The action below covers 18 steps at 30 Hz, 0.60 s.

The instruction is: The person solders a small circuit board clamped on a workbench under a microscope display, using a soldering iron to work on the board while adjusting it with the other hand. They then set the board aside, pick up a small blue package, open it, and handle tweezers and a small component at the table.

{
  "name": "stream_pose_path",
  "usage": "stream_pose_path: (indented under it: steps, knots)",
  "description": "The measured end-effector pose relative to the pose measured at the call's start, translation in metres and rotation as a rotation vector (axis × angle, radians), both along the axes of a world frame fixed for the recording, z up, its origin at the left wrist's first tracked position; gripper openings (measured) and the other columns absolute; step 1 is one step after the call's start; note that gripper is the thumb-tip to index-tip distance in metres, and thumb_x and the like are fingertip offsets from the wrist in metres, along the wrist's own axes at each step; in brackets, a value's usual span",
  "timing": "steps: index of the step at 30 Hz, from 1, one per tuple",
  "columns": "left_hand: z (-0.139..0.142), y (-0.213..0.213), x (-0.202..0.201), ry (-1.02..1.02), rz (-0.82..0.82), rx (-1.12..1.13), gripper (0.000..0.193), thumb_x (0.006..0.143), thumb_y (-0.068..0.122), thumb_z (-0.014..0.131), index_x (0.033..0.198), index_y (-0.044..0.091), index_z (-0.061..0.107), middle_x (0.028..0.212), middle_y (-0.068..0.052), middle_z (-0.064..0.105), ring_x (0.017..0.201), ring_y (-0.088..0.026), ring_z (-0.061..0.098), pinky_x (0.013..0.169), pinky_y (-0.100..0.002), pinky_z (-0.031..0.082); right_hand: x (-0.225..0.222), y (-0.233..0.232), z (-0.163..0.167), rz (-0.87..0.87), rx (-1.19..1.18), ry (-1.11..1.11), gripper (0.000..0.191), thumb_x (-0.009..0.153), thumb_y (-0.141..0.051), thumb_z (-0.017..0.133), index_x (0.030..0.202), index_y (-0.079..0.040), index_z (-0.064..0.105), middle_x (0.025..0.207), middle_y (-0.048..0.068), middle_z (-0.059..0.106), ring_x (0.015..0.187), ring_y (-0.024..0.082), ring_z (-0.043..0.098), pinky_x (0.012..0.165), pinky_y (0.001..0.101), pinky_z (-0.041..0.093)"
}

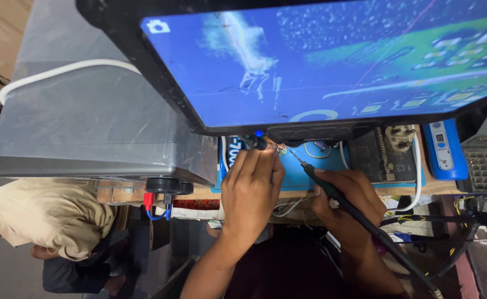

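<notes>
The right hand (347,195) grips a soldering iron (332,191) like a pen, its tip touching a small circuit board (281,149) on the blue mat (299,171) of the table. The left hand (250,185) is closed, its fingertips pressing on this board, just under a large monitor (321,61).

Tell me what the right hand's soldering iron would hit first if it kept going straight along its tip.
The right hand holds the soldering iron pointing up-left. Straight on, its tip would probably first meet the small circuit piece that the left hand steadies on the blue mat; depth is hard to judge.
</notes>
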<state>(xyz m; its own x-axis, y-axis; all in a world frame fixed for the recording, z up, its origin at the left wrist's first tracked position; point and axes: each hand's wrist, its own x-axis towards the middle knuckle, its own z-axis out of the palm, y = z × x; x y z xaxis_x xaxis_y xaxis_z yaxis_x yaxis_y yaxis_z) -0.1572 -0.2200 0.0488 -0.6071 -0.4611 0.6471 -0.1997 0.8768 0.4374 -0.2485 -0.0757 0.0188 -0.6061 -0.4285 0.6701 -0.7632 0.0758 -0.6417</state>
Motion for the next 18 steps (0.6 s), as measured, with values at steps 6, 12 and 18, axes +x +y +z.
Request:
stream_pose_path:
  steps: [6,12,18]
  knots:
    - [0.0006,0.0003,-0.0005,0.013,0.004,-0.01,0.016,0.085,0.0,0.074,0.098,0.003,0.065,0.087,-0.007,0.061,0.08,-0.023,0.063,0.065,-0.037,0.053,0.0011,0.0006,0.0019,-0.007,0.01,-0.026,0.029,0.08,0.005,0.077,0.108,-0.003,0.072,0.095,0.01,0.069,0.079,0.016,0.068,0.065,0.0263,0.052]
    - [-0.0007,0.0007,-0.0013,0.013,0.015,-0.016,0.016,0.085,0.0,0.075,0.096,0.004,0.064,0.086,-0.006,0.061,0.08,-0.023,0.063,0.065,-0.037,0.053,0.0005,0.0006,0.0009,0.068,0.013,-0.049,0.029,0.083,0.003,0.078,0.11,-0.002,0.071,0.097,0.01,0.069,0.081,0.016,0.071,0.067,0.0253,0.057]
    - [-0.0002,-0.0002,-0.0021,0.008,0.017,-0.02,0.014,0.084,0.002,0.074,0.092,0.004,0.062,0.086,-0.007,0.062,0.08,-0.025,0.063,0.065,-0.04,0.053,-0.0008,-0.0027,0.0014,0.04,0.017,-0.09,0.028,0.08,0.002,0.078,0.107,-0.004,0.074,0.092,0.007,0.069,0.069,0.011,0.064,0.058,0.0245,0.05]
